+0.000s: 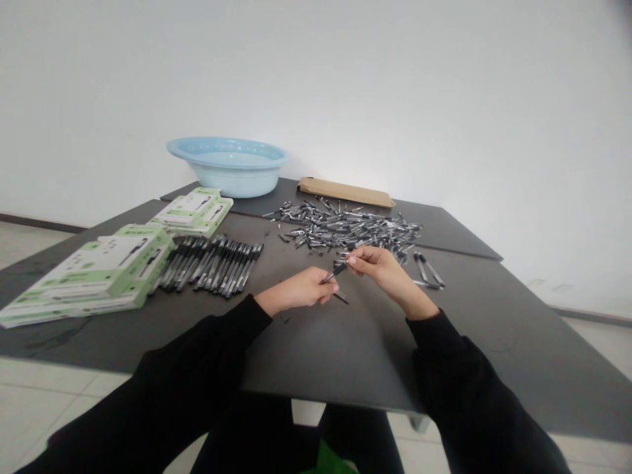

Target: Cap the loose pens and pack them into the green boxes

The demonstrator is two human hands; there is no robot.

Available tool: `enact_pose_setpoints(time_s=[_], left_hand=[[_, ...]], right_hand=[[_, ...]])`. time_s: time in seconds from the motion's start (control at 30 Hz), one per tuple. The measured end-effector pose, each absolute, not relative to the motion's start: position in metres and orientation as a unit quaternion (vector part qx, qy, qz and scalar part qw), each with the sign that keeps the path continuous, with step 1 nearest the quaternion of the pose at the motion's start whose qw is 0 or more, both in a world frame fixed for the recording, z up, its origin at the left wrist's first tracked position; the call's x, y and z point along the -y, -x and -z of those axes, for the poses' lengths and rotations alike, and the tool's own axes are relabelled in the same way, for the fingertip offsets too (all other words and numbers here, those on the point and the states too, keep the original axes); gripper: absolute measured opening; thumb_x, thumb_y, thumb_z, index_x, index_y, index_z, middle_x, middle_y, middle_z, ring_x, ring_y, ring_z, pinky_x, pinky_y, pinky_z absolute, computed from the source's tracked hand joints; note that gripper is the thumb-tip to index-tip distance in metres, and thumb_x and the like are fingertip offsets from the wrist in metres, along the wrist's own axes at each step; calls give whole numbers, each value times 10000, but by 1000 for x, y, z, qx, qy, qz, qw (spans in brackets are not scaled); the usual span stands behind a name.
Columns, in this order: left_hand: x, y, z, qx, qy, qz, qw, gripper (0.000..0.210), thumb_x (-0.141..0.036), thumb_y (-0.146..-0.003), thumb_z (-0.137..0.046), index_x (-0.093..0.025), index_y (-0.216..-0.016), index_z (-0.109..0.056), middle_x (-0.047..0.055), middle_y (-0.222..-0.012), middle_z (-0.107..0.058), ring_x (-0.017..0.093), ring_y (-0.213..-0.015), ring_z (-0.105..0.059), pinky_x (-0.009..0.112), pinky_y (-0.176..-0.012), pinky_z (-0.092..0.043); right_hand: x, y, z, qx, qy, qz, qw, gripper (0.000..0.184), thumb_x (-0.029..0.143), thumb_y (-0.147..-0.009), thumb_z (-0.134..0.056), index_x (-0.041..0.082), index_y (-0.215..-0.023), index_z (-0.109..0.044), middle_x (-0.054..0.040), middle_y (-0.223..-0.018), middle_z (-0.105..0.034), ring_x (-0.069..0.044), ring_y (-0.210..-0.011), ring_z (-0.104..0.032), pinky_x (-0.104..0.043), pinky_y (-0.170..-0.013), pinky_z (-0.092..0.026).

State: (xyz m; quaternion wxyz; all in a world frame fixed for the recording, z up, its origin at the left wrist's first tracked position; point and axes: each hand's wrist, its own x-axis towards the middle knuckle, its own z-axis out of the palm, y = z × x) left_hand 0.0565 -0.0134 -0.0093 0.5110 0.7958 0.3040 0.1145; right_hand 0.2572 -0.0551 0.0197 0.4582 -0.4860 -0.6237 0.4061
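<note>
Pinched between the closed left hand (pixel 301 289) and right hand (pixel 378 263), a slim black plastic pen (pixel 337 271) could be dropped if either grip loosened.

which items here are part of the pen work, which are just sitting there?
In use: pen held by left hand and right hand; heap of pen parts; row of black pens; green-and-white boxes.
Lying about: blue basin; brown envelope.

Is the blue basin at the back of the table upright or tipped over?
Upright. The blue basin sits on its base on the table, with its rim level and its opening facing up.
</note>
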Motion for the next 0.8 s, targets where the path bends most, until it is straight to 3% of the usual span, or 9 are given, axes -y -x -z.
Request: enact_pose_setpoints(time_s=[0.57,0.8], left_hand=[[14,-56,8,-301,-814,-118,482,332,-401,-888,-497,-174,-647,-526,-33,-528,-493,90,-456,-422,244,-515,-329],[13,-54,9,-279,-773,-115,558,372,-499,-881,-513,-172,-705,-518,-39,-579,-479,70,-436,-367,232,-466,-282]], right_hand=[[50,-247,-2,617,517,-341,486,480,670,-741,-686,206,-719,-565,22,-596,-545,-126,-561,-473,-288,-597,-401],[55,-250,-17,631,477,-384,477,431,611,-755,-712,195,-852,-656,12,-668,-579,-128,-603,-487,-289,-622,-417]])
